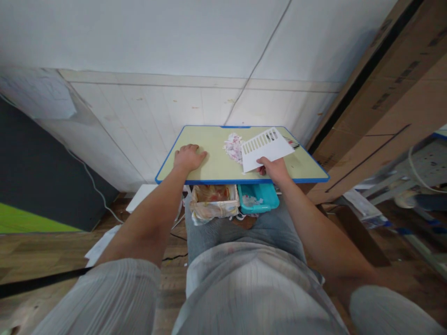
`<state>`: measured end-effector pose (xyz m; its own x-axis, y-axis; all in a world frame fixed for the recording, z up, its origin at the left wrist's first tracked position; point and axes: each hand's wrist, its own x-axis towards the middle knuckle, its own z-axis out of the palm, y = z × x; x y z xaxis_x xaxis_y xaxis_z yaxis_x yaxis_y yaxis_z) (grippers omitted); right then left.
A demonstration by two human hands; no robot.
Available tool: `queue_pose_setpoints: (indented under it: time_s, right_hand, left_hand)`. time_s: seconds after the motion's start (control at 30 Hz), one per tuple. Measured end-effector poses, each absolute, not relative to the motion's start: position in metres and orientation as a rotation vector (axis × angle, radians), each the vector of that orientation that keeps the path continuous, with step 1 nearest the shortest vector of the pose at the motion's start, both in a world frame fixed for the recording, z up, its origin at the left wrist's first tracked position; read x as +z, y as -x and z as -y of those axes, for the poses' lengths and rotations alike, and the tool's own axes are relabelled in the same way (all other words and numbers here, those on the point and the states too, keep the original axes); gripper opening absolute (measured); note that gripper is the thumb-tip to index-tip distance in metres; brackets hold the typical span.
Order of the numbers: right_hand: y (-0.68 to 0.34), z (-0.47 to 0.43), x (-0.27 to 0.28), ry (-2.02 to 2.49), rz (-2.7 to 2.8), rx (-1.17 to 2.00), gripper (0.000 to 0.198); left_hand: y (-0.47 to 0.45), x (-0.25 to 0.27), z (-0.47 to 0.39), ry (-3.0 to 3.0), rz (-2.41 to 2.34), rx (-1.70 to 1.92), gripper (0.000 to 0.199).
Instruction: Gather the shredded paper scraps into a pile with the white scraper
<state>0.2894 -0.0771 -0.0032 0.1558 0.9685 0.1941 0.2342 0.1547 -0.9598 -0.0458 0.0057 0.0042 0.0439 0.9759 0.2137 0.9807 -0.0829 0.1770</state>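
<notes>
My right hand (274,170) grips a white sheet (265,151) by its near edge, thumb on top and fingers curled beneath. A row of slots is cut along the sheet's far side. Flat on the left part of the small table (216,171) rests my left hand (189,157), its fingers spread and nothing in it. Between the hands lies a heap of small paper scraps (233,147), partly covered by the sheet. A printed item (292,142), its surface pixelated, shows just past the sheet's right end.
Below the table edge, over my lap, sit a lined basket (214,209) and a turquoise bin (260,204) with white scraps inside. Tall cardboard boxes (370,107) stand at the right. A white wall (167,102) with a hanging cable closes off the far side.
</notes>
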Motion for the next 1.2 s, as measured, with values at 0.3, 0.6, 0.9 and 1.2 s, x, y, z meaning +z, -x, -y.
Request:
queue_pose_setpoints:
  time_s: [0.3, 0.6, 0.9, 1.2]
  right_hand:
    - [-0.313, 0.079, -0.001, 1.356, 1.288, 0.816, 0.014]
    - [-0.320, 0.085, -0.003, 1.316, 1.199, 0.882, 0.022]
    - [-0.319, 0.084, -0.003, 1.292, 1.179, 0.894, 0.023]
    - [-0.313, 0.075, -0.002, 1.316, 1.210, 0.868, 0.018]
  left_hand:
    - [0.046, 0.004, -0.006, 2.265, 2.122, -0.447, 0.067]
    - [0.046, 0.005, -0.005, 2.262, 2.120, -0.440, 0.068]
    - [0.047, 0.005, -0.006, 2.265, 2.117, -0.430, 0.067]
    - [0.048, 0.004, -0.008, 2.266, 2.121, -0.434, 0.069]
